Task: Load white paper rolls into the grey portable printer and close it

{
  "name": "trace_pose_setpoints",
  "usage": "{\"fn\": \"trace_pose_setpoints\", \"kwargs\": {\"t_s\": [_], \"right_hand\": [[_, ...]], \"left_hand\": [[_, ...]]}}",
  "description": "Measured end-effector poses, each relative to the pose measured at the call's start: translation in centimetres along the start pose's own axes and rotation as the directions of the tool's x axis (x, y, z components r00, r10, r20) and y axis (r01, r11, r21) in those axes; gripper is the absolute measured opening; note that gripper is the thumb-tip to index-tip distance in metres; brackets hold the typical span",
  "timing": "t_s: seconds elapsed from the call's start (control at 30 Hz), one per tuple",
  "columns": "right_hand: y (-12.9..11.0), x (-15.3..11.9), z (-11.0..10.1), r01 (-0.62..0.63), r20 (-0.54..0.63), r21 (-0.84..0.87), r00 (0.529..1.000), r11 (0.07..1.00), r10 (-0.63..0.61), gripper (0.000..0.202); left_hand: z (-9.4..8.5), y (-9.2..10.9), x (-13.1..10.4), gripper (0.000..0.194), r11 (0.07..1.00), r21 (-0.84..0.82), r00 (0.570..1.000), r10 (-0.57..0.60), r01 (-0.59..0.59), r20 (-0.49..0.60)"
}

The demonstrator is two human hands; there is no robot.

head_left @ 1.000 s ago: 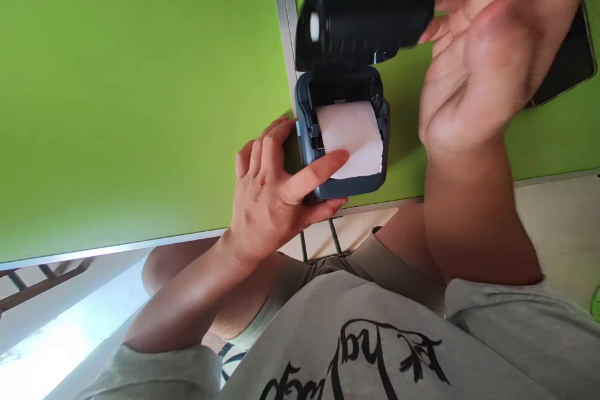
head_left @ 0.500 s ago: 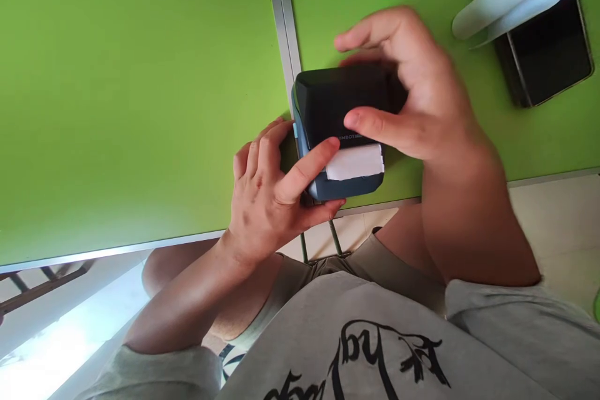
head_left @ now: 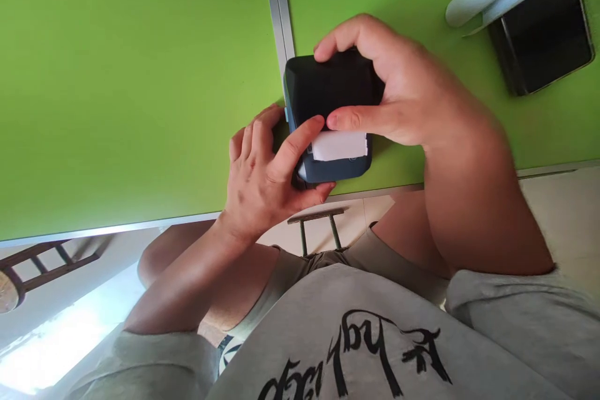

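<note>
printer [head_left: 337, 170] is held at the front edge of the green table [head_left: 140, 87]. its left side is clasped by the left hand [head_left: 255, 169], fingers bent; its black lid [head_left: 319, 87] is grasped by the right hand [head_left: 398, 90]; white paper [head_left: 340, 146] is exposed.

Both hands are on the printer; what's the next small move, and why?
I'd probably press the black lid down with the right hand, which spans it: white paper sticks out at the lid's front edge, the left hand holds the blue base, and whether the lid is latched doesn't show.
</note>
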State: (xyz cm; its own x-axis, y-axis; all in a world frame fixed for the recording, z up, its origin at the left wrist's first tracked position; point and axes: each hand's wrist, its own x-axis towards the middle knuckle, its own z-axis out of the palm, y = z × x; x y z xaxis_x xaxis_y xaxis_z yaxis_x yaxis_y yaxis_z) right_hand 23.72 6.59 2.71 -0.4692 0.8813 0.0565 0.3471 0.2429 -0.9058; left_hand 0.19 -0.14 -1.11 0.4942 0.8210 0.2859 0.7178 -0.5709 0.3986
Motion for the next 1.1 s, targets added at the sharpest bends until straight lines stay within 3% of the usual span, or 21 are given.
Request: {"fn": "trace_pose_setpoints", "kwargs": {"t_s": [0.13,0.3,0.6,0.73,0.87,1.1], "right_hand": [[1.9,0.9,-0.1,0.143,0.024,0.021,0.989,0.989,-0.144,0.057],[3.7,1.6,0.1,0.351,0.0,-0.069,0.936,0.934,-0.352,0.058],[6.8,4.3,0.2,0.412,0.012,-0.062,0.911,0.909,-0.412,0.052],[5.7,3.5,0.5,0.362,-0.024,-0.09,0.931,0.928,-0.365,0.051],[4.7,2.8,0.8,0.344,-0.055,-0.098,0.935,0.934,-0.35,0.046],[7.5,5.7,1.0,0.391,0.023,-0.125,0.92,0.912,-0.391,0.059]], "left_hand": [[-0.1,-0.4,0.3,0.091,1.0,0.008,0.999,0.027,-0.027,-0.019],[0.3,-1.7,0.5,0.122,0.999,0.037,0.998,0.034,-0.036,0.056],[1.2,-3.1,0.7,0.119,0.988,0.139,0.997,0.069,-0.073,0.037],[0.9,-2.8,1.2,0.114,0.984,0.16,0.997,0.067,-0.074,0.046],[0.8,-2.8,1.6,0.111,0.964,0.216,0.987,0.154,-0.158,0.036],[1.4,-3.3,1.7,0.117,0.94,0.314,0.991,0.131,-0.134,0.03]]}}
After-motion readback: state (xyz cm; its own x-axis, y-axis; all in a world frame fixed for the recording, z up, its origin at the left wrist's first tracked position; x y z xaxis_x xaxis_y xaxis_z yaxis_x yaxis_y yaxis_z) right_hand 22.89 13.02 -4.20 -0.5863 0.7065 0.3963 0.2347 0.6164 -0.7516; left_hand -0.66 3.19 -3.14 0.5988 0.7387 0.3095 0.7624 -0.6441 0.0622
